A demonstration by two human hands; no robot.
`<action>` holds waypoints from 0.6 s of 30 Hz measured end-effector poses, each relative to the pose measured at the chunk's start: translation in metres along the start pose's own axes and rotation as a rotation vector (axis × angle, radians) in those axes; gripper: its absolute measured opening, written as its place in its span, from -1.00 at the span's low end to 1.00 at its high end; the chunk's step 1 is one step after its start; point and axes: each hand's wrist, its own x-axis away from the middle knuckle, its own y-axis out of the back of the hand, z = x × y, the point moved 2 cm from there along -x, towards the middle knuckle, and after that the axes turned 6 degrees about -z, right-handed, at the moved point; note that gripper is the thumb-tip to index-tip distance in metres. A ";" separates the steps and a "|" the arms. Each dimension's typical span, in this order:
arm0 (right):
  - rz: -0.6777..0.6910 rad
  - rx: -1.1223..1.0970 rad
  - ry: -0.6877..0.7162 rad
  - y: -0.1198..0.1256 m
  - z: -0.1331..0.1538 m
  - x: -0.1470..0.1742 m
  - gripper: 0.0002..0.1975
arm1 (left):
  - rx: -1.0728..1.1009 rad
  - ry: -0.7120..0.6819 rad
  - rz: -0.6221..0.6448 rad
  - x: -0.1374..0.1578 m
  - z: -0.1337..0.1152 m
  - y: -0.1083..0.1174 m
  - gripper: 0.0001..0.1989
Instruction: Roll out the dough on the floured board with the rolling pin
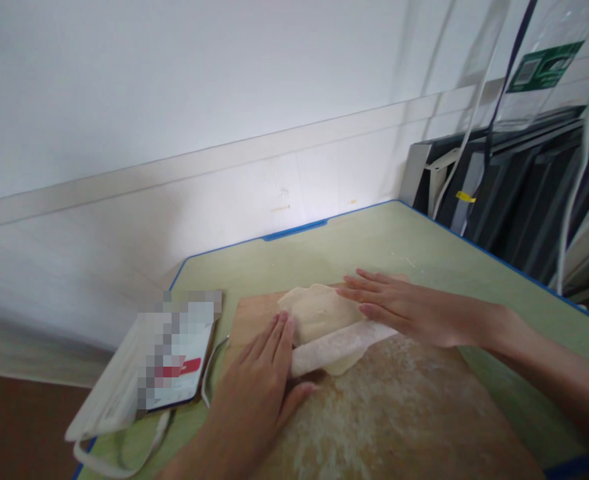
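A flattened sheet of dough (314, 308) lies on a floured wooden board (384, 413). Across the dough rests a pale, flour-dusted rolling pin (324, 348), slanting up to the right. My left hand (257, 380) is over the pin's left end, its fingers stretched forward and its thumb out to the side. Over the right end is my right hand (399, 308), with fingers extended leftward and slightly apart, the fingertips near the dough's edge. Both hands lie flat rather than wrapped round the pin, and they hide its ends.
The green table (359, 233) has a blue edge and meets a white wall. To the left, a partly blurred phone-like device (187, 360) leans near a white cable (124, 470). Dark panels (529, 180) stand at right, below a clear plastic bottle (534, 87) and hanging cords.
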 end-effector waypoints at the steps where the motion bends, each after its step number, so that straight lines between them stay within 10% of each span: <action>1: -0.002 0.006 -0.002 0.000 0.002 0.000 -0.51 | 0.000 -0.002 -0.001 0.001 -0.002 0.000 -0.36; 18: -0.015 0.029 -0.027 0.002 0.008 -0.001 -0.49 | 0.066 0.024 0.084 -0.001 0.001 0.003 -0.40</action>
